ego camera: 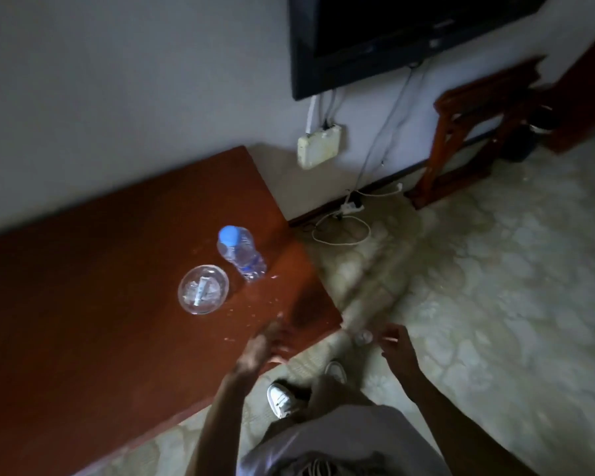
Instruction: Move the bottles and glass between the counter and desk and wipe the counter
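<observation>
Capped water bottle (242, 253) upright on red-brown surface (83, 304), glass bowl (203, 289) just beside it, left hand (261, 345) blurred over surface edge, grip indeterminate, right hand (394, 345) loosely open, empty, over floor (495, 269).

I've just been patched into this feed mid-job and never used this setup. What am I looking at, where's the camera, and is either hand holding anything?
There is no machine here: a person works with bare hands, and the single picture comes from a wide-angle camera on their head, looking down. The left hand hovers blurred over the near edge of the reddish-brown counter. The right hand is out over the carpet; something small and pale shows beside it, but blur hides whether it is gripped. On the counter stand a water bottle with a blue cap and, beside it, a clear glass with something inside. A television hangs on the wall.
</observation>
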Available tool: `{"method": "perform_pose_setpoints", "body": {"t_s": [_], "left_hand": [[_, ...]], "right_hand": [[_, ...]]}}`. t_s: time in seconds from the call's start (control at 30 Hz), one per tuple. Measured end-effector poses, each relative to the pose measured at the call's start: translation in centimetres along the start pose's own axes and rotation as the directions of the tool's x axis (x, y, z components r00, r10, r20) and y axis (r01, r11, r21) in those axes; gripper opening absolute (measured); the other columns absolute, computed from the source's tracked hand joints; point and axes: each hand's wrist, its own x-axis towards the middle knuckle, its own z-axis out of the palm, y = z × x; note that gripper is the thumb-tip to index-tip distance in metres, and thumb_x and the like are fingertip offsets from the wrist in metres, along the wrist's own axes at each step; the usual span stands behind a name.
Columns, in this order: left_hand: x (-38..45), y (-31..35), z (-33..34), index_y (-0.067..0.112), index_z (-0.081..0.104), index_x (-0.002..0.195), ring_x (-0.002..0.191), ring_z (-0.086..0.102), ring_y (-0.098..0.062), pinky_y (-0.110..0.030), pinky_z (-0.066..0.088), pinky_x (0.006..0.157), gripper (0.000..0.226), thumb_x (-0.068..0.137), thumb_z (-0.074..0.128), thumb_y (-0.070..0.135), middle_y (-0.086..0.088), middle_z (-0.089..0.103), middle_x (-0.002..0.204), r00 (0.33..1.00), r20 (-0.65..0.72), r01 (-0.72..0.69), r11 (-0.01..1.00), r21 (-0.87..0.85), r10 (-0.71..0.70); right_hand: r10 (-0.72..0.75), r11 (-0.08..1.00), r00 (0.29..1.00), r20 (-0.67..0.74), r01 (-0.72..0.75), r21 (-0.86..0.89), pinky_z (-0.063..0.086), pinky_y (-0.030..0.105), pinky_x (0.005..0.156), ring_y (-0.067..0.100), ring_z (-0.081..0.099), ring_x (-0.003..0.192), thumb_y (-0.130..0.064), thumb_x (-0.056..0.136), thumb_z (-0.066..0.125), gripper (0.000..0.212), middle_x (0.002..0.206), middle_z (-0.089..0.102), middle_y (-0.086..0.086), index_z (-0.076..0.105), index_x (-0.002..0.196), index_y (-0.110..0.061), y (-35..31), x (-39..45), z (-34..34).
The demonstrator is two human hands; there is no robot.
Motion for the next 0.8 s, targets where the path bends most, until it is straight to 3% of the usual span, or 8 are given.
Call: {"method": "perform_pose_setpoints", "body": {"t_s": [0.13,0.23,0.3,0.4,0.5,0.57,0.67,0.8], "left_hand": [[2.6,1.1,9.7,0.011,0.063,0.093,0.073,0.067,-0.016,-0.027,0.054,0.062,0.034,0.101,0.041,0.037,-0.007,0.067,0.089,0.929,0.303,0.131,0.955,0.266,-0.212],[5.0,2.5,17.2,0.014,0.063,0.088,0.065,0.063,-0.014,-0.024,0.051,0.053,0.035,0.099,0.044,0.041,-0.004,0.065,0.081,0.908,0.343,0.074,0.896,0.438,-0.242],[7.1,3.0,21.9,0.012,0.061,0.093,0.067,0.061,-0.016,-0.024,0.047,0.055,0.034,0.098,0.047,0.043,-0.004,0.063,0.081,0.902,0.362,0.021,0.861,0.509,-0.236],[10.4,3.3,27.7,0.005,0.059,0.109,0.064,0.065,-0.016,-0.022,0.048,0.048,0.039,0.096,0.052,0.041,-0.004,0.066,0.080,0.918,0.347,-0.052,0.807,0.588,-0.193],[13.1,2.3,32.4,0.004,0.061,0.107,0.064,0.067,-0.017,-0.022,0.048,0.049,0.041,0.094,0.054,0.042,-0.006,0.069,0.080,0.916,0.309,-0.040,0.705,0.708,-0.258],[14.8,1.4,34.5,0.005,0.062,0.101,0.068,0.065,-0.020,-0.026,0.049,0.058,0.037,0.095,0.055,0.041,-0.008,0.068,0.080,0.918,0.236,0.039,0.664,0.747,-0.319],[15.7,0.8,36.7,0.005,0.063,0.091,0.071,0.061,-0.022,-0.031,0.046,0.068,0.027,0.098,0.053,0.029,-0.010,0.065,0.081,0.930,0.108,0.174,0.681,0.712,-0.350],[17.3,2.2,40.4,0.006,0.060,0.089,0.067,0.052,-0.023,-0.027,0.037,0.062,0.024,0.100,0.048,0.023,-0.012,0.060,0.081,0.941,0.008,0.247,0.700,0.670,-0.339]], "right_hand": [[0.271,0.962,0.960,-0.064,-0.273,-0.013,0.050,0.038,0.071,0.025,0.060,0.084,-0.018,0.088,0.068,0.032,0.094,0.063,0.009,0.052,0.115,-0.011,5.8,-1.8,-6.3],[0.441,0.896,0.891,-0.106,-0.430,0.116,0.043,0.029,0.058,0.019,0.056,0.073,-0.017,0.087,0.068,0.026,0.085,0.061,0.011,0.052,0.107,-0.012,9.7,-3.4,-10.9],[0.530,0.838,0.838,-0.128,-0.495,0.228,0.038,0.025,0.054,0.018,0.054,0.066,-0.015,0.087,0.068,0.024,0.085,0.062,0.013,0.052,0.104,-0.012,12.7,-4.4,-13.5],[0.634,0.753,0.755,-0.169,-0.553,0.356,0.039,0.024,0.054,0.018,0.054,0.062,-0.015,0.088,0.066,0.017,0.078,0.061,0.009,0.055,0.100,-0.009,17.0,-5.8,-17.0],[0.685,0.711,0.696,-0.214,-0.575,0.405,0.041,0.029,0.056,0.021,0.054,0.059,-0.016,0.089,0.063,0.009,0.068,0.060,0.009,0.061,0.088,-0.007,20.1,-4.9,-21.5],[0.679,0.714,0.703,-0.212,-0.565,0.414,0.040,0.030,0.056,0.020,0.053,0.057,-0.019,0.088,0.062,0.012,0.066,0.058,0.007,0.058,0.082,-0.010,21.3,-2.7,-25.1],[0.641,0.732,0.743,-0.191,-0.519,0.441,0.040,0.025,0.053,0.018,0.056,0.061,-0.024,0.083,0.065,0.018,0.078,0.063,0.010,0.055,0.090,-0.011,20.2,1.5,-31.3],[0.586,0.740,0.795,-0.159,-0.445,0.504,0.039,0.025,0.057,0.017,0.056,0.068,-0.012,0.091,0.059,0.009,0.085,0.064,0.011,0.055,0.099,-0.009,15.9,6.3,-40.8]]}}
